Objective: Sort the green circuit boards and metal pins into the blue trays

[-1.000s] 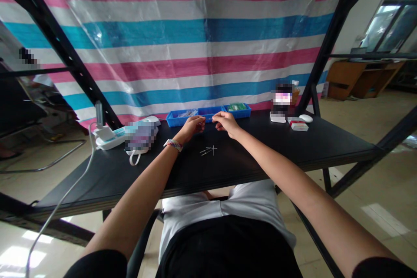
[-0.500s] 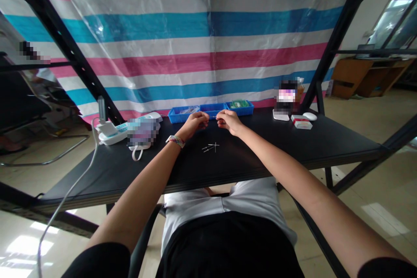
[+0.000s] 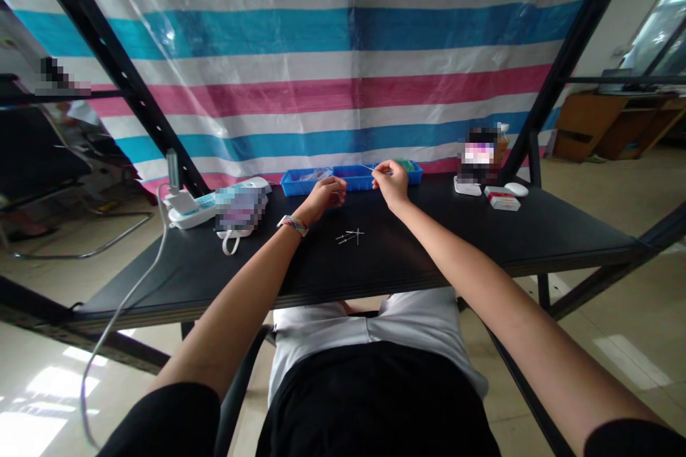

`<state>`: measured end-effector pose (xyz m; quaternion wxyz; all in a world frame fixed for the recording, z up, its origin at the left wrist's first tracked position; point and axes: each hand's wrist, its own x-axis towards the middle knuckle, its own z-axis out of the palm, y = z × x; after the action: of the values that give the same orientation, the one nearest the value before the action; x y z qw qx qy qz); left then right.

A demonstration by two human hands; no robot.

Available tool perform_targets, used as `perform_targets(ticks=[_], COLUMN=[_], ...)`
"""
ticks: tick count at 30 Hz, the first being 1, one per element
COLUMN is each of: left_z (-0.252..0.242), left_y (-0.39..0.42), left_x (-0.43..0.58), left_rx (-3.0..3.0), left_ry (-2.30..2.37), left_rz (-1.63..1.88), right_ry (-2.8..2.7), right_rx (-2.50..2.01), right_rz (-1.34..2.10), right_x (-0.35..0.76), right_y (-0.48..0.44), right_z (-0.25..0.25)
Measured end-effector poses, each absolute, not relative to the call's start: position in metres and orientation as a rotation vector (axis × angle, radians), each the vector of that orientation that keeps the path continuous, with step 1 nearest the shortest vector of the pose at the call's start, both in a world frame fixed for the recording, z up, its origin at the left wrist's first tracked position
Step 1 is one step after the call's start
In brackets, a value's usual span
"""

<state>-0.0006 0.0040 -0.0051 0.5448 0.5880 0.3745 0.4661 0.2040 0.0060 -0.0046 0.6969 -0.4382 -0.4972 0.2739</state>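
A thin rod (image 3: pixel 368 167) is clamped by one end in the grip of the right hand (image 3: pixel 392 184), near the blue tray (image 3: pixel 296 190), apparently leaving its tip free; whether the left hand (image 3: pixel 326 195) holds anything cannot be told.

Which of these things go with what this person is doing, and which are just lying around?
Seemingly part of the work:
thin pin in the right hand
loose pins on the black table
blue tray by the hands

Apparently just lying about:
power strip
red-and-white box
white rounded object
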Motion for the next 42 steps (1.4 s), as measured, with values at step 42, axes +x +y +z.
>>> perform_targets(ticks=[42], left_z=[-0.004], left_y=[0.000], left_x=[0.000], left_rx=[1.404], left_ry=[0.913], left_rz=[1.105], right_ry=[-2.320], right_rx=[-0.952], right_rz=[0.740], right_x=[0.202], right_y=[-0.025], right_z=[-0.007])
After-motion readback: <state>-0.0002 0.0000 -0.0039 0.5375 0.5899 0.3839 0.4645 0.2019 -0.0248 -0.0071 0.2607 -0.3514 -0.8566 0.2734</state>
